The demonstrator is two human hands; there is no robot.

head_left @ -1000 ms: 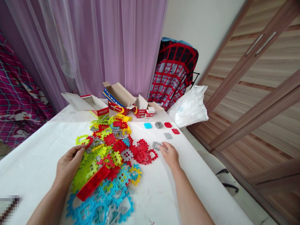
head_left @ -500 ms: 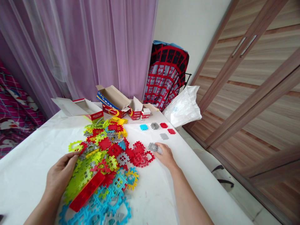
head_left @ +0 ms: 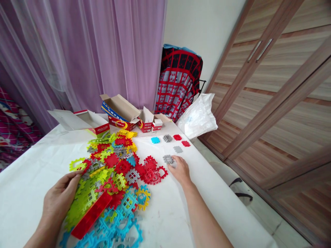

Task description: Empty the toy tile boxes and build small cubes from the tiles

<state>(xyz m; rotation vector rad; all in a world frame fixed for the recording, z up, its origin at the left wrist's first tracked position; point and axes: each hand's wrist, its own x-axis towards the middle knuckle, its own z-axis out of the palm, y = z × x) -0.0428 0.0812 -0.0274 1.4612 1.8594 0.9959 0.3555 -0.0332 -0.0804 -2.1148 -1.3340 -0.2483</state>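
My left hand (head_left: 60, 193) is at the left side of a heap of interlocking plastic building tiles, thumb and fingers pinched on a red building tile (head_left: 86, 166). On the right, my right hand (head_left: 181, 171) has its fingertips closed on the edge of a grey building tile (head_left: 168, 159), low over the table or on it; which one I cannot tell. Just beyond are a flat grey tile (head_left: 178, 149), red tiles (head_left: 186, 143), a stack of grey tiles (head_left: 167, 138) and a blue tile (head_left: 155, 140). Red tiles (head_left: 152, 172) at the heap's edge lie left of my right hand.
Opened cardboard boxes (head_left: 121, 119) stand along the back of the white-covered table (head_left: 165, 220). A long red block (head_left: 91, 215) lies on the heap's near side. A white plastic bag (head_left: 198, 115) is at the far right corner. A wooden wardrobe (head_left: 279, 103) rises on the right.
The whole view has shifted slightly, moving things left. My right fingers have drawn back a little to the grey tile's right edge, showing more of it. My left hand keeps its pinch.
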